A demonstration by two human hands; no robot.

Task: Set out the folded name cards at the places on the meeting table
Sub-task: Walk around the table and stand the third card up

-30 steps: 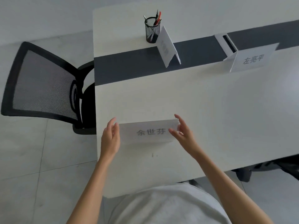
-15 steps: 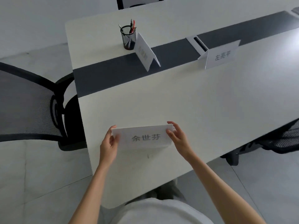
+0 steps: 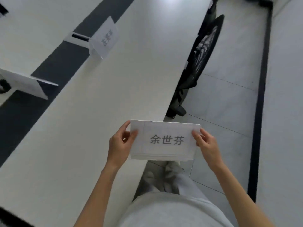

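Left hand point(image 3: 118, 145): fingers pinch the left edge of the name card point(image 3: 164, 140).
Right hand point(image 3: 208, 145): fingers pinch its right edge.
Name card: held in air, over the bench point(image 3: 82, 128) edge and floor point(image 3: 229, 104).
Bench: two folded cards point(image 3: 105, 39) stand near the dark strip.

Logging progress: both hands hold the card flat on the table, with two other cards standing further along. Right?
Not quite. In the head view the left hand and right hand hold the card lifted past the table edge; two cards do stand there.
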